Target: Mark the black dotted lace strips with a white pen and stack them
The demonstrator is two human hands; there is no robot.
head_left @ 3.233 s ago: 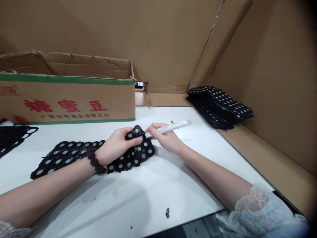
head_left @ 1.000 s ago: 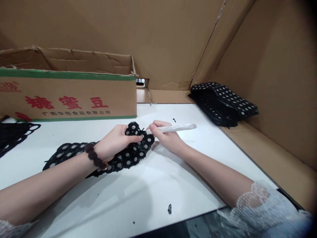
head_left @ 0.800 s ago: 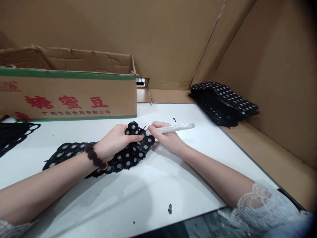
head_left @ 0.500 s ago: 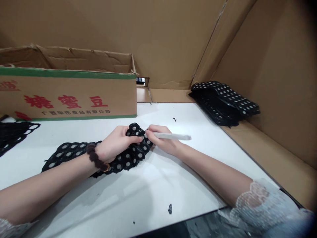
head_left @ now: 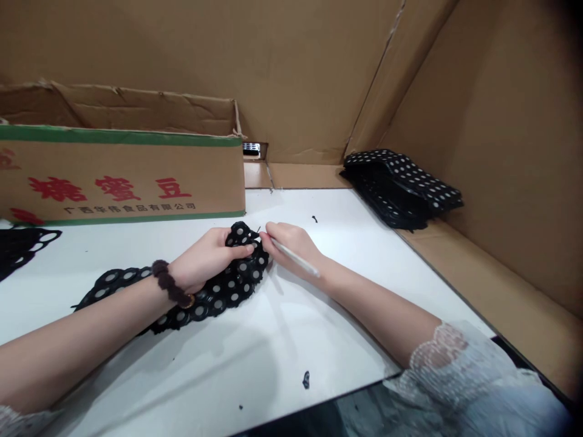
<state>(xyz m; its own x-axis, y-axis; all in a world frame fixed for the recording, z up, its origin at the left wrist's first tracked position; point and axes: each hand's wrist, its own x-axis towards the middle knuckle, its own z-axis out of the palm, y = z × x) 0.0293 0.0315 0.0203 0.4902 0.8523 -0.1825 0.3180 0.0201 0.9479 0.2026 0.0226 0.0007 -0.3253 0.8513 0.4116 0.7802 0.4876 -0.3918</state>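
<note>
My left hand [head_left: 210, 256] pinches the far end of a black, rubbery-looking sheet [head_left: 228, 294] set with rows of pale round spots. The sheet's end is folded up under my thumb, and the rest lies on the table beneath my wrist. My right hand [head_left: 291, 246] is closed around a slim whitish stick-like tool [head_left: 296, 258], whose rear end slopes back over my wrist. The front end of that tool meets the sheet's edge near my left thumb, where a thin dark strand sticks up. My fingers partly hide its tip.
A cardboard box [head_left: 122, 179] with green edges and red characters stands back left. Spotted black sheets [head_left: 405, 185] are stacked at the back right against cardboard walls. A black holed piece [head_left: 27, 246] lies far left. Black scraps [head_left: 306, 380] dot the white table [head_left: 364, 315].
The tool in my right hand has swung from nearly level to sloping down toward my wrist. Both hands stay at the sheet's end. The whole view has shifted slightly.
</note>
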